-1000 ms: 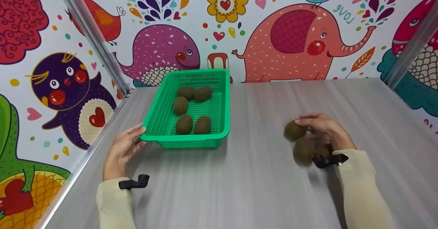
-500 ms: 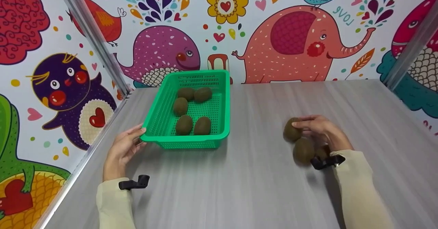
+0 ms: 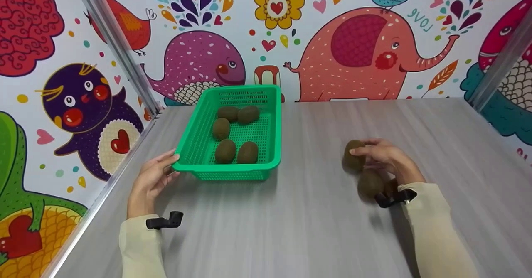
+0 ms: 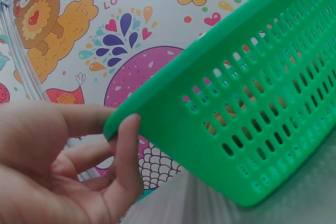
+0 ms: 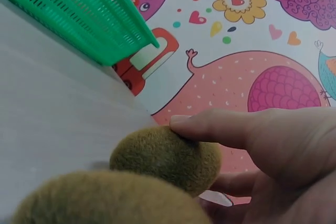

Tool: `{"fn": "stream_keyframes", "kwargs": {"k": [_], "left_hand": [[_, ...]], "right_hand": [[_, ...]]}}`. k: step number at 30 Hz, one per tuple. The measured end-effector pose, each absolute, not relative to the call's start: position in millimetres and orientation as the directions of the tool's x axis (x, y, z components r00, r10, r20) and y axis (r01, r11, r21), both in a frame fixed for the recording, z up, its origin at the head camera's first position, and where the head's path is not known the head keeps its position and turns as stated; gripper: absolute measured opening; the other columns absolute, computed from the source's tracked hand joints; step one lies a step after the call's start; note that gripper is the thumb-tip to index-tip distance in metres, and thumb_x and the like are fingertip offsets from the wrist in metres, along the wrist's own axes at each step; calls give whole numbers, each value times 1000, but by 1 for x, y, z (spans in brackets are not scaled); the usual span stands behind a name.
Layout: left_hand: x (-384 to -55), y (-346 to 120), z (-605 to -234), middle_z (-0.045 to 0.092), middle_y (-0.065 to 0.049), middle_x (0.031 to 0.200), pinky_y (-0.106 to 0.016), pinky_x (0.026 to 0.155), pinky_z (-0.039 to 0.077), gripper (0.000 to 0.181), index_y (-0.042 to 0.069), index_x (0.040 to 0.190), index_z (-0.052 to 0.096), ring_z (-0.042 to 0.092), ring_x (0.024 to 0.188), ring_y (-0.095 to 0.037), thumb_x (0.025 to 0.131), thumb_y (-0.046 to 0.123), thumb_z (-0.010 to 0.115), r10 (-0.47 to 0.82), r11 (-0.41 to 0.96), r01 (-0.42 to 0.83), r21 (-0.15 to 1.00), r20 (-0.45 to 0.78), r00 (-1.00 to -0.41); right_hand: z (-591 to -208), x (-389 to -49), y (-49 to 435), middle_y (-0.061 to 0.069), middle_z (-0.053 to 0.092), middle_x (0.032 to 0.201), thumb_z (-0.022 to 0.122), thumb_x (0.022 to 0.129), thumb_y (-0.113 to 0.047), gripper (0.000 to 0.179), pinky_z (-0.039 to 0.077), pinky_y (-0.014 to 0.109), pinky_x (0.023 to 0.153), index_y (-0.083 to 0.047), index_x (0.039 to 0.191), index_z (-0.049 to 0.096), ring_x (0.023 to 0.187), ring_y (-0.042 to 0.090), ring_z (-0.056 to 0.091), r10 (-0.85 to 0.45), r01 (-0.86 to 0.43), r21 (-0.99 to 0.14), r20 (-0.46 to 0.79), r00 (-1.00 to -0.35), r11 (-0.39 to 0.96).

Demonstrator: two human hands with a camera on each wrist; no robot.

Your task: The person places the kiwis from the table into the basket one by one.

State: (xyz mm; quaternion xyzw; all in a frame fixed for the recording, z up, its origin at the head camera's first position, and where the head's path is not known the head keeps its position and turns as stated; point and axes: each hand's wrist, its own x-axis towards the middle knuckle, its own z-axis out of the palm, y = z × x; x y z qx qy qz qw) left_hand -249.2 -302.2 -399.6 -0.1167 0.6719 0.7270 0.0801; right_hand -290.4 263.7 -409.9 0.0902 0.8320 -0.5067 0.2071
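My left hand (image 3: 152, 178) pinches the near left corner of a green plastic basket (image 3: 226, 168); the left wrist view shows thumb and fingers on either side of its rim (image 4: 157, 85). Several brown kiwis (image 3: 225, 151) lie inside. On the right, my right hand (image 3: 384, 157) grips a kiwi (image 3: 352, 163), thumb on top and fingers behind it. A second kiwi (image 3: 370, 185) sits just nearer than the held one. Behind the wrist camera a third kiwi (image 3: 391, 186) is mostly hidden. In the right wrist view the held kiwi (image 5: 163, 158) shows beyond a closer one (image 5: 110, 200).
The grey wood-grain table (image 3: 307, 228) spreads between and in front of the hands. Behind it rises a wall (image 3: 278, 70) printed with cartoon animals, and another printed panel (image 3: 33, 145) borders the left side. Metal posts (image 3: 118, 49) stand at the corners.
My right hand has closed its thumb onto the far kiwi, which has tipped more upright and shifted slightly. The left hand keeps its hold on the basket corner.
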Motion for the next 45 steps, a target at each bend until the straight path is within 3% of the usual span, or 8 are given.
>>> {"fn": "stream_keyframes", "kwargs": {"k": [5, 13, 20, 34, 45], "left_hand": [[-249, -302, -400, 67, 15, 91, -16, 76, 56, 64, 2, 157, 29, 63, 80, 0, 102, 21, 59, -50, -79, -268, 960, -272, -961], [-249, -303, -401, 67, 15, 92, -15, 74, 56, 63, 3, 157, 30, 62, 80, 0, 103, 20, 58, -54, -93, -274, 957, -280, -958], [-250, -303, -401, 67, 14, 93, -16, 76, 56, 62, 4, 156, 32, 62, 82, -1, 102, 20, 59, -54, -97, -281, 955, -287, -956], [-250, -303, -400, 69, 13, 93, -16, 73, 56, 63, 2, 156, 31, 64, 80, -1, 102, 19, 60, -53, -99, -274, 957, -280, -959], [-250, -302, -399, 68, 13, 94, -16, 74, 56, 62, 2, 155, 32, 63, 81, -2, 102, 19, 59, -46, -113, -270, 956, -277, -960]], "right_hand": [[-402, -290, 258, 17, 50, 132, 72, 92, -35, 85, 59, 33, 89, -2, 155, 26, 105, 23, 60, -96, 338, -855, -404, -910, 392], [-392, -291, 244, 23, 40, 147, 70, 95, -31, 81, 54, 43, 99, -3, 156, 25, 130, 36, 48, -155, 295, -906, -352, -923, 303], [-376, -298, 229, 23, 35, 149, 66, 97, -28, 79, 52, 43, 102, 1, 155, 21, 134, 37, 43, -193, 291, -924, -342, -920, 249], [-344, -312, 188, 20, 42, 142, 62, 97, -22, 67, 56, 41, 97, 2, 150, 30, 125, 33, 51, -204, 270, -932, -321, -925, 243], [-332, -328, 158, 18, 43, 140, 57, 99, -22, 52, 54, 43, 101, -1, 143, 42, 126, 34, 50, -194, 241, -946, -284, -939, 219]]}}
